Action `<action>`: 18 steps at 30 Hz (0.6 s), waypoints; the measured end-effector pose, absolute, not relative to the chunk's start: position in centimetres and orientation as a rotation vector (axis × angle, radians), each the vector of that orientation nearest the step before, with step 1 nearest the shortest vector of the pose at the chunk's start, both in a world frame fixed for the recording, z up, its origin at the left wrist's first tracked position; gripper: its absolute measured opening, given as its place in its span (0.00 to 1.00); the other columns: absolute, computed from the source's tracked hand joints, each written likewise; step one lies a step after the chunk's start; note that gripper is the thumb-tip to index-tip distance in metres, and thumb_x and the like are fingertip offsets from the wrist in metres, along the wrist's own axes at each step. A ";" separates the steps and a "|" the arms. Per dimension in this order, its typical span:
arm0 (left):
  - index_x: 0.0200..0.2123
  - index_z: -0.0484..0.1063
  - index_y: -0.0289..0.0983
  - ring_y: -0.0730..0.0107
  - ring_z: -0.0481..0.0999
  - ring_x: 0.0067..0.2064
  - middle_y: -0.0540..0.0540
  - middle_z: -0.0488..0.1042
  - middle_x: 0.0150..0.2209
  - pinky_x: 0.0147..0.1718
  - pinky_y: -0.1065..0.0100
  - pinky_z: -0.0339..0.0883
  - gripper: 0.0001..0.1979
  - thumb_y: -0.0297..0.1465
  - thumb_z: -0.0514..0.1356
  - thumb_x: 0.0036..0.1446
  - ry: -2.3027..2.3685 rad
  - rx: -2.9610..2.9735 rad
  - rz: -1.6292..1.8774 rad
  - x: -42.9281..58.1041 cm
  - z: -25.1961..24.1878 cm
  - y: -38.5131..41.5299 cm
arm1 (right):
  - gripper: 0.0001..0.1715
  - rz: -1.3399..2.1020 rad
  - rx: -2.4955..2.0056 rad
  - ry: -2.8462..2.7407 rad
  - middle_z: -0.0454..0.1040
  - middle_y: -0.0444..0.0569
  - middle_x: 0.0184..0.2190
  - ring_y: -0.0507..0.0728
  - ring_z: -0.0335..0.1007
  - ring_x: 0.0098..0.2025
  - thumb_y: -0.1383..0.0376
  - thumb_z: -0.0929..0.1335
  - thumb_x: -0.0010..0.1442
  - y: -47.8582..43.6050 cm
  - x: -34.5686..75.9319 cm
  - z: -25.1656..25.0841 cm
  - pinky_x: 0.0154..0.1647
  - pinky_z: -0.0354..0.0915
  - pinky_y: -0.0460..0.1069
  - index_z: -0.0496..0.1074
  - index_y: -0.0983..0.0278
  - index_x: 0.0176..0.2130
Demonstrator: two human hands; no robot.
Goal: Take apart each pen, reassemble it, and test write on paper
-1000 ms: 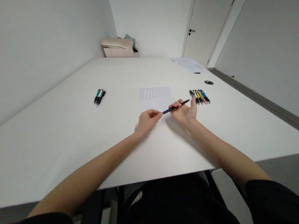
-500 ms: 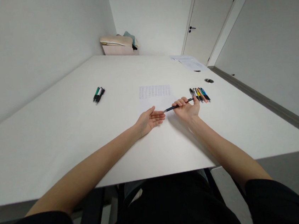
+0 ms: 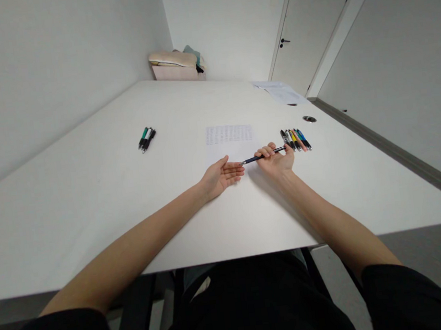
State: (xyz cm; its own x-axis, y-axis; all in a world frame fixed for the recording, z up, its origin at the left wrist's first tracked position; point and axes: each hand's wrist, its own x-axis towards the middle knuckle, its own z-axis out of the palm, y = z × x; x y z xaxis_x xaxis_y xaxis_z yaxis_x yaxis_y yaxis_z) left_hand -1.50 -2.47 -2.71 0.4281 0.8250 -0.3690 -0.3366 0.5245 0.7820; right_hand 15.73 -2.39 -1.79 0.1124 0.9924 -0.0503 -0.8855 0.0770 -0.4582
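Note:
My right hand (image 3: 276, 162) is closed around a dark blue pen (image 3: 254, 159), with the thumb near its right end. The pen lies nearly level, its tip pointing left to the fingertips of my left hand (image 3: 221, 176). That left hand is open, palm turned up and inward, fingers stretched out. Whether the tip touches the fingers or only comes close, I cannot tell. Behind both hands lies a sheet of paper (image 3: 229, 151) with rows of writing on its upper part; my hands cover some of its lower edge.
Several colourful pens (image 3: 295, 140) lie side by side just beyond my right hand. Another few pens (image 3: 147, 139), green, white and black, are grouped at the left. More papers (image 3: 281, 92) and a round metal fitting (image 3: 309, 119) are on the white table (image 3: 102, 209).
Both hands and the pen keep practically the same pose. The whole view has shifted very slightly; nothing was picked up or let go.

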 end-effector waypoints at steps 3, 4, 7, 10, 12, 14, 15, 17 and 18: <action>0.27 0.75 0.30 0.65 0.77 0.35 0.37 0.77 0.33 0.34 0.67 0.71 0.20 0.38 0.50 0.60 0.824 0.666 0.803 -1.5 -2.6 -2.5 | 0.23 1.435 -0.445 -0.304 0.43 0.38 0.16 0.49 0.44 0.18 0.50 0.49 0.56 -2.4 15.7 -1.7 0.24 0.56 0.47 0.52 0.62 0.20; 0.27 0.75 0.30 0.65 0.77 0.35 0.37 0.77 0.32 0.34 0.67 0.71 0.20 0.38 0.50 0.60 0.825 0.659 0.804 -1.5 -2.6 -2.5 | 0.23 1.434 -0.447 -0.300 0.44 0.38 0.16 0.49 0.43 0.18 0.51 0.49 0.56 -2.4 15.7 -1.7 0.24 0.56 0.47 0.52 0.62 0.21; 0.28 0.75 0.28 0.65 0.77 0.34 0.36 0.77 0.32 0.33 0.68 0.71 0.21 0.37 0.50 0.61 0.832 0.637 0.804 -1.5 -2.5 -2.5 | 0.22 1.449 -0.414 -0.260 0.45 0.38 0.16 0.49 0.43 0.18 0.52 0.49 0.57 -2.5 15.7 -1.6 0.23 0.55 0.47 0.52 0.62 0.22; 0.28 0.74 0.27 0.65 0.77 0.33 0.36 0.76 0.31 0.32 0.68 0.71 0.21 0.36 0.49 0.61 0.828 0.626 0.806 -1.4 -2.5 -2.5 | 0.21 1.473 -0.362 -0.200 0.47 0.38 0.16 0.49 0.43 0.18 0.53 0.49 0.57 -2.5 15.7 -1.5 0.23 0.54 0.47 0.52 0.62 0.22; 0.28 0.74 0.27 0.65 0.77 0.33 0.36 0.76 0.31 0.32 0.68 0.70 0.21 0.36 0.49 0.61 0.830 0.624 0.808 -1.4 -2.5 -2.4 | 0.20 1.479 -0.350 -0.179 0.47 0.38 0.16 0.49 0.42 0.18 0.53 0.49 0.57 -2.5 15.7 -1.5 0.23 0.54 0.47 0.51 0.62 0.22; 0.28 0.74 0.27 0.65 0.77 0.33 0.36 0.76 0.31 0.32 0.68 0.70 0.21 0.36 0.49 0.61 0.833 0.623 0.811 -1.4 -2.6 -2.4 | 0.20 1.479 -0.353 -0.178 0.46 0.38 0.16 0.49 0.42 0.18 0.53 0.49 0.57 -2.5 15.7 -1.5 0.23 0.53 0.47 0.51 0.62 0.22; 0.28 0.74 0.27 0.65 0.77 0.33 0.36 0.76 0.31 0.32 0.68 0.70 0.21 0.36 0.50 0.61 0.832 0.623 0.812 -1.4 -2.6 -2.4 | 0.20 1.478 -0.359 -0.183 0.46 0.38 0.16 0.49 0.42 0.18 0.53 0.49 0.58 -2.5 15.7 -1.5 0.23 0.53 0.47 0.51 0.62 0.22; 0.28 0.75 0.27 0.65 0.77 0.33 0.36 0.76 0.31 0.32 0.68 0.70 0.21 0.36 0.50 0.61 0.829 0.625 0.813 -1.4 -2.6 -2.5 | 0.22 1.472 -0.376 -0.205 0.46 0.38 0.16 0.49 0.42 0.18 0.52 0.48 0.58 -2.5 15.7 -1.5 0.23 0.53 0.47 0.51 0.62 0.22; 0.28 0.75 0.27 0.65 0.77 0.33 0.36 0.76 0.31 0.32 0.68 0.70 0.21 0.36 0.50 0.61 0.827 0.626 0.812 -1.5 -2.6 -2.5 | 0.23 1.467 -0.388 -0.223 0.46 0.38 0.16 0.49 0.43 0.18 0.51 0.48 0.58 -2.5 15.7 -1.5 0.23 0.54 0.47 0.51 0.62 0.22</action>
State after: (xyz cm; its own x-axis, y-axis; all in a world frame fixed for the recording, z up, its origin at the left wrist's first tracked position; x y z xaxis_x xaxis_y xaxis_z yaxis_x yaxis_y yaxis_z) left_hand -1.46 -2.47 -2.57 0.4197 0.8204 -0.3882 -0.3735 0.5460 0.7499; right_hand 15.66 -2.49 -1.47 0.0983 0.9913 -0.0876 -0.9204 0.0571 -0.3868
